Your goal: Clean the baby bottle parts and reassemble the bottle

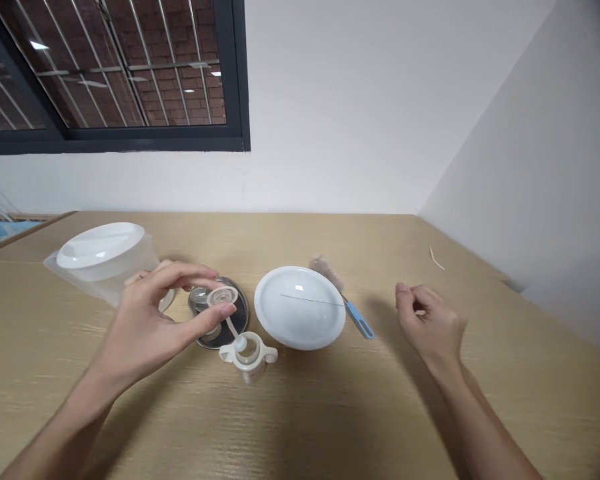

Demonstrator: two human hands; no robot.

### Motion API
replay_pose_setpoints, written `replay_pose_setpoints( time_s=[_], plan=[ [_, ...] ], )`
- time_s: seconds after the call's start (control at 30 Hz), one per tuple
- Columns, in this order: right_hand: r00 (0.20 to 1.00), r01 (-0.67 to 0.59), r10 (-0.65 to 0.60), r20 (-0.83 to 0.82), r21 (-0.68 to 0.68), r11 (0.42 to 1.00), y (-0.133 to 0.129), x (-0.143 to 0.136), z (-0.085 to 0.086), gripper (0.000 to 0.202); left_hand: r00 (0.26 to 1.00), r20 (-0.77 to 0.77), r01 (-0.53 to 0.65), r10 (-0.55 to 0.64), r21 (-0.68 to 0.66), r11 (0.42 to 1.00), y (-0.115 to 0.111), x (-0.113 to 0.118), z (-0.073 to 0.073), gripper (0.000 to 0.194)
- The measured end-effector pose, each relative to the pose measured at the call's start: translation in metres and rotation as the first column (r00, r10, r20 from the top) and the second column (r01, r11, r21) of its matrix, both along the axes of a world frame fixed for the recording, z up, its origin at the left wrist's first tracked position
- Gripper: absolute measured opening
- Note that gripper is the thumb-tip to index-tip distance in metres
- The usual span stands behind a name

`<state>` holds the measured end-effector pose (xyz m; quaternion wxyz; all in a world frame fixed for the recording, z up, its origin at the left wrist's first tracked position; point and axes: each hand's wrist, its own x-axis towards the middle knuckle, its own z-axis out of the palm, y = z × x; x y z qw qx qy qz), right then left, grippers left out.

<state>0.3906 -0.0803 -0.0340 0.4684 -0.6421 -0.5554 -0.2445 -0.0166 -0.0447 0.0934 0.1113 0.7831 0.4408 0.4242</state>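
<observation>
My left hand [153,320] pinches a small round clear cap [223,297] between thumb and fingers. A pale strap runs from the cap down to a white ring-shaped lid [249,353] with two side lugs, which hangs just below. Behind the cap lies a dark round metal lid [240,308], partly covered by the hand. On the right, my right hand [430,320] is raised with thumb and forefinger pressed together; whatever they hold, if anything, I cannot make out. A thin dark wire [313,299] shows over the white bowl [300,330], between the hands.
A bristle brush [361,321] with a blue handle lies partly behind the bowl. At the left stands a translucent pitcher [103,267] with a white lid. A thin pale strip [437,259] rests far right on the wooden table [360,413], by the wall.
</observation>
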Motion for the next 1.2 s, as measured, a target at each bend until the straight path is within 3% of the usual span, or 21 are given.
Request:
replay_pose_setpoints(
  time_s=[0.3, 0.63, 0.97, 1.2],
  plan=[
    [1.0, 0.003, -0.003, 0.003, 0.008, 1.0, 0.0, 0.0, 0.001, 0.044, 0.986, 0.055, 0.16, -0.156, -0.074, 0.984, 0.001, 0.003, -0.021, 0.025],
    [1.0, -0.013, 0.013, 0.011, 0.006, 1.0, -0.002, -0.008, 0.004, 0.046, 0.954, 0.119, 0.284, -0.277, -0.053, 0.957, 0.005, 0.004, -0.042, 0.029],
    [1.0, -0.008, 0.008, 0.0, -0.037, 0.999, 0.0, -0.011, 0.0, 0.046, 0.899, 0.1, 0.438, -0.426, -0.202, 0.876, 0.013, -0.002, -0.093, 0.034],
    [1.0, -0.008, 0.008, 0.0, -0.084, 0.996, -0.002, -0.011, -0.001, 0.045, 0.894, 0.12, 0.447, -0.431, -0.281, 0.849, 0.012, 0.001, -0.106, 0.036]
  ],
)
